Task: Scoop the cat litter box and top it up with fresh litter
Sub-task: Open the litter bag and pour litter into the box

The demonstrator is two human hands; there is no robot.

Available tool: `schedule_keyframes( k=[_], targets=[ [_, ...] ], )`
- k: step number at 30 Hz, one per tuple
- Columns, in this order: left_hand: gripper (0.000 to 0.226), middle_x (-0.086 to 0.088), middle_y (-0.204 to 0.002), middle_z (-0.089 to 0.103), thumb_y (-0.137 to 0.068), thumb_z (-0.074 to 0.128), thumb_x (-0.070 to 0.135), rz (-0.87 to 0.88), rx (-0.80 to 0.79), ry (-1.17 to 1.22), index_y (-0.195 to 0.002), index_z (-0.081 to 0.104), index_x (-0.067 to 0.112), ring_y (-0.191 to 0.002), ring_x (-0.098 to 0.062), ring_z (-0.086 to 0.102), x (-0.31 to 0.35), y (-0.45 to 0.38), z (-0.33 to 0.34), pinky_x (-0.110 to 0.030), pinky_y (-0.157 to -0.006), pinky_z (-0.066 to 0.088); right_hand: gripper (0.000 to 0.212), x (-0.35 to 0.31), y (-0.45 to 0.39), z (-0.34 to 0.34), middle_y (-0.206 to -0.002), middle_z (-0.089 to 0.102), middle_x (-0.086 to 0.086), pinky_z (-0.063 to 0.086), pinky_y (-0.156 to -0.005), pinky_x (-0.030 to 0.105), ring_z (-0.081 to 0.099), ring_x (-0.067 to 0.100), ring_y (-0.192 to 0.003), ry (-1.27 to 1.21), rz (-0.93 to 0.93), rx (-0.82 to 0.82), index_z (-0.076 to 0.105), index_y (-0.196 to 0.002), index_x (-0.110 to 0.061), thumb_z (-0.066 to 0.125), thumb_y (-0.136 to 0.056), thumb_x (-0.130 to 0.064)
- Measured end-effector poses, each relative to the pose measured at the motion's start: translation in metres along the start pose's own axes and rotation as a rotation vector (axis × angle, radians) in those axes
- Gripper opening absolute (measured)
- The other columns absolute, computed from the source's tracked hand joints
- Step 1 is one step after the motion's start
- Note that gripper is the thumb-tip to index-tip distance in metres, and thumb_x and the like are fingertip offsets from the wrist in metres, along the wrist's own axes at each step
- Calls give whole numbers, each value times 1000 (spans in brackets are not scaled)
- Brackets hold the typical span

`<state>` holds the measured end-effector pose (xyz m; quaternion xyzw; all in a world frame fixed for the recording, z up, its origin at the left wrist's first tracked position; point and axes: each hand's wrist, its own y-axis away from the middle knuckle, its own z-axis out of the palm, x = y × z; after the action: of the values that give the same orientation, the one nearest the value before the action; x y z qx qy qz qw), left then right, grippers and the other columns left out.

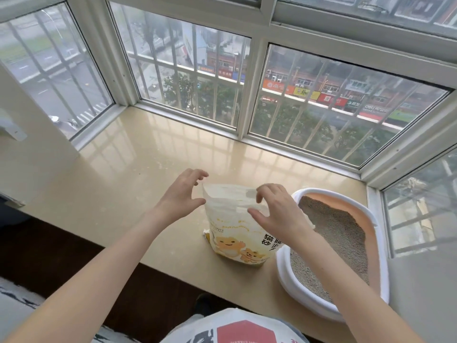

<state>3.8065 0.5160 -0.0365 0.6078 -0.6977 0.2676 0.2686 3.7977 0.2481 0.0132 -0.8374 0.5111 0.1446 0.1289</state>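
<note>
A wide beige window ledge [153, 169] was seen under the barred windows, and everything else was placed in relation to the litter box [376, 219] set at its right end. That white-rimmed box, with a peach inner wall, was filled with grey litter [331, 238] lying fairly even; no clumps and no scoop could be made out, so scooping was judged to be either done or not checkable. Just left of the box, touching or nearly touching its rim, a pale yellow bag of fresh litter [235, 233] stood upright, its top drawn up. The left hand [181, 194] was held at the bag's upper left corner and the right hand [277, 211] over the upper edge nearest the box, both with fingers spread and curved, gripping nothing that could be seen. The topping-up was judged to be still ahead: the bag had yet to be opened, lifted and poured.
</note>
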Motion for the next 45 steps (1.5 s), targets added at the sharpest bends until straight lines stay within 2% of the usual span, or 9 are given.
schedule_keyframes(
  k=[5,10,15,19,24,31,35,40,45],
  targets=[
    [58,4,-115,54,-78,73,10,-256,-18,70,-129,47,17,-102,-15,53,-22,-4,8,-30,-89,45,54,-60,-63,21,-132,53,3,37,-101,29,44,22,-126,52,-125,-135,45,-134,-14,62,-88,-38],
    [38,5,-105,59,-81,71,13,-368,-144,69,-116,56,15,-100,-15,56,-38,-6,15,-23,-78,40,28,-106,-120,50,-115,61,1,36,-94,29,51,23,-113,561,-315,-342,59,-114,-19,61,-88,-29],
    [33,-5,-105,67,-82,69,15,-416,-194,128,-114,62,9,-93,-17,57,-56,-2,25,-29,-76,46,13,-145,-144,96,-102,56,-6,31,-63,27,57,18,-95,1047,-270,-734,61,-102,-23,51,-94,-27],
    [15,2,-94,61,-82,68,16,-455,-243,129,-97,63,14,-91,-18,55,-71,3,37,-26,-69,39,16,-135,-147,119,-108,59,-8,39,-72,23,58,16,-100,1044,-266,-904,61,-105,-21,49,-95,-24],
    [44,5,-114,59,-79,72,14,-430,-293,205,-120,60,22,-104,-16,56,-72,4,50,-27,-81,47,15,-108,-143,79,-71,41,-7,35,-59,22,46,13,-63,901,-257,-851,50,-82,-17,55,-90,-5],
    [75,5,-144,45,-76,74,22,-345,-423,151,-143,41,20,-132,-13,41,-41,-6,84,-26,-104,37,34,-43,-101,6,-59,32,-2,26,-50,24,37,26,-60,775,-119,-673,32,-59,-17,43,-70,13],
    [79,5,-150,38,-77,74,25,-245,-495,46,-146,35,21,-138,-13,33,-18,-14,104,-25,-110,27,27,-15,-70,-30,-73,54,1,32,-59,27,44,26,-70,680,-22,-603,61,-76,-16,45,-75,6],
    [77,6,-134,53,-70,76,17,-178,-398,18,-139,45,29,-126,-17,47,4,-30,127,-30,-99,40,23,9,-45,-65,-71,46,-3,25,-52,26,42,26,-71,601,36,-498,47,-67,-21,49,-74,1],
    [13,-4,-90,67,-81,60,13,-86,-278,-281,-88,69,21,-91,-27,61,30,-54,131,-29,-61,35,24,47,-27,-87,-88,66,-3,37,-62,27,55,24,-81,471,79,-351,70,-84,-22,54,-81,-6]
  ],
)
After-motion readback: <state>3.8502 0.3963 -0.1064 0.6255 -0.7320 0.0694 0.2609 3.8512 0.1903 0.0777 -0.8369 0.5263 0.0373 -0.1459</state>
